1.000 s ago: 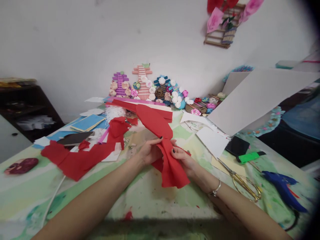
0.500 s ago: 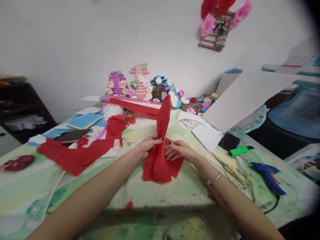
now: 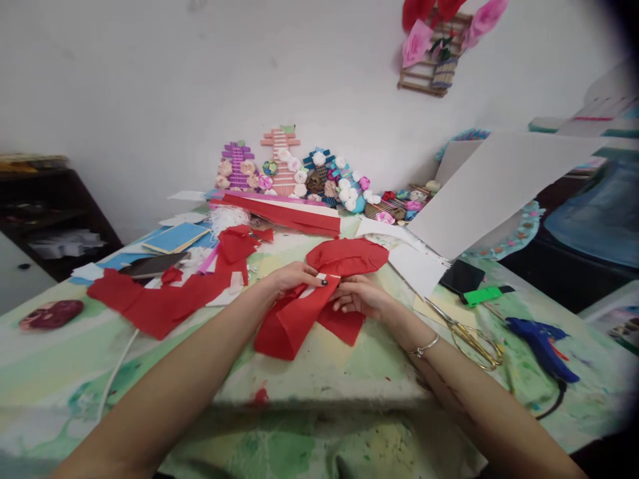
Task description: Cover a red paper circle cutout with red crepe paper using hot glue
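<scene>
Both hands hold a red bow-like piece (image 3: 294,326) of soft cloth or paper over the front middle of the table. My left hand (image 3: 294,278) pinches its gathered middle, with the thumb on top beside a small whitish strip (image 3: 315,286). My right hand (image 3: 363,297) grips the same middle from the other side, its thumb and forefinger together and its other fingers loosely curled. A puffed red loop lies beyond the hands, tilted right. Two flat red tails spread toward me. The exact pinch point is partly hidden by the fingers.
Gold-handled scissors (image 3: 474,342), a blue glue gun (image 3: 542,346), a green cutter (image 3: 484,295) and a black phone (image 3: 462,276) lie at the right. Red scraps (image 3: 160,306) and a maroon case (image 3: 51,314) are at the left. Flower-trimmed crafts (image 3: 282,163) stand against the wall.
The red piece's upper part has swung from upright down to the right. The tails have spread apart, one turning left, and a whitish strip now shows at the middle.
</scene>
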Motion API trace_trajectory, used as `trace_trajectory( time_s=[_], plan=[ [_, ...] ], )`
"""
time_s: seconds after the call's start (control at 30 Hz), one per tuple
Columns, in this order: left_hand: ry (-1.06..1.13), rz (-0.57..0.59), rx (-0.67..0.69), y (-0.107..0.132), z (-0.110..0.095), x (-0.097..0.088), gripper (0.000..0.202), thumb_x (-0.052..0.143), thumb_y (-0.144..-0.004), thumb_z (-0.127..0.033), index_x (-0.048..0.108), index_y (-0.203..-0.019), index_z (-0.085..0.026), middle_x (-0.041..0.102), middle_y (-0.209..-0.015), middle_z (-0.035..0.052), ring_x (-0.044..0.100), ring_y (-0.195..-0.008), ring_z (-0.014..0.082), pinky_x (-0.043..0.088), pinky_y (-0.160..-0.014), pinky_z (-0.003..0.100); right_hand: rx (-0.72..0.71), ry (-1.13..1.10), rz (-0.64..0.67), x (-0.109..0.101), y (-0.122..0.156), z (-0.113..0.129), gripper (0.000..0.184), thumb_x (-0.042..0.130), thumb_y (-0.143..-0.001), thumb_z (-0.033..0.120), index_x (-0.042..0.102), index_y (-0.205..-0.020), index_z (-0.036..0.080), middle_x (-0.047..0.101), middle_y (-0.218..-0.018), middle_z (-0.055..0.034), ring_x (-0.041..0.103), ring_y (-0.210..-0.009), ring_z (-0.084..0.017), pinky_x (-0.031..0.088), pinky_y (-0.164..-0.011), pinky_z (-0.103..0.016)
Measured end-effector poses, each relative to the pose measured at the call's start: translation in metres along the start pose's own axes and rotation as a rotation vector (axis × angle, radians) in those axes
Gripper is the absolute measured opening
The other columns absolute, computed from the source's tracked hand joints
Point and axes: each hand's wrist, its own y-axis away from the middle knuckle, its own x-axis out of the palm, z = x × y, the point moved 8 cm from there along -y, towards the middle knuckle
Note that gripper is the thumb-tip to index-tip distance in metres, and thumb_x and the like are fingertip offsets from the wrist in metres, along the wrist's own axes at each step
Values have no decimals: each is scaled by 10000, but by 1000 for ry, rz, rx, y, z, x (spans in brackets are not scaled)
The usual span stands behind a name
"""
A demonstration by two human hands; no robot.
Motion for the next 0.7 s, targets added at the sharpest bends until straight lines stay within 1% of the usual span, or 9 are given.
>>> trace_trajectory(
  time_s=[0.07, 0.13, 0.23, 0.33, 0.43, 0.5, 0.57, 0.63, 0.7],
  plan=[
    [-51, 9, 0, 0, 3, 3, 279, 810, -542, -265, 709, -758, -119, 697, -644, 27, 628, -603, 155, 481, -597, 250, 10, -48, 25, 1, 0, 0, 177, 584, -705, 79, 618, -867, 142, 739, -773, -72, 708, -661, -162, 550, -586, -228],
    [-93, 24, 13, 0, 5, 6, 279, 805, -541, -264, 709, -765, -130, 708, -697, 23, 638, -668, 159, 484, -645, 246, 19, -95, 45, 1, 2, 2, 211, 552, -711, 78, 616, -899, 148, 743, -840, -80, 711, -733, -173, 568, -684, -281],
    [-149, 74, 41, 0, 4, 12, 335, 799, -555, -283, 710, -839, -130, 711, -758, 18, 630, -720, 154, 472, -680, 237, 40, -144, 44, -1, 4, 4, 167, 498, -828, 190, 628, -917, 135, 735, -897, -107, 702, -757, -178, 567, -749, -330],
    [-201, 144, 69, 2, 0, 14, 385, 792, -559, -279, 704, -905, -136, 709, -826, 15, 618, -758, 151, 457, -703, 233, 54, -162, -8, -5, 2, 1, 242, 464, -916, 286, 634, -890, 115, 724, -787, -107, 690, -683, -173, 571, -698, -315],
    [-255, 202, 79, 5, -5, 10, 407, 790, -536, -243, 704, -925, -158, 708, -901, 14, 615, -847, 167, 451, -747, 233, 38, -180, -79, -12, -4, -4, 205, 481, -926, 238, 628, -858, 112, 706, -686, -77, 679, -626, -148, 569, -669, -278],
    [-282, 225, 67, 8, -6, 3, 448, 789, -520, -227, 699, -956, -177, 707, -935, 19, 615, -904, 190, 459, -768, 248, 17, -196, -118, -17, -8, -6, 173, 482, -920, 186, 622, -847, 117, 705, -674, -65, 678, -621, -130, 568, -672, -255],
    [-314, 248, 31, 10, -4, -4, 511, 798, -499, -232, 686, -996, -187, 705, -970, 35, 617, -949, 219, 473, -777, 272, -2, -205, -145, -22, -10, -6, 165, 482, -919, 178, 617, -844, 120, 703, -660, -60, 676, -608, -124, 567, -652, -242],
    [-404, 235, 0, 9, -1, -12, 558, 804, -491, -268, 670, -1027, -186, 698, -1024, 52, 612, -994, 239, 480, -789, 284, -15, -206, -155, -24, -11, -5, 171, 490, -921, 212, 614, -846, 123, 699, -641, -60, 671, -581, -132, 567, -612, -247],
    [-528, 188, -13, 7, 2, -21, 566, 803, -488, -303, 666, -1023, -179, 693, -1042, 55, 606, -1012, 248, 475, -789, 280, -29, -203, -148, -24, -11, -2, 172, 507, -911, 242, 615, -849, 123, 704, -651, -72, 672, -574, -150, 565, -579, -264]
  ],
)
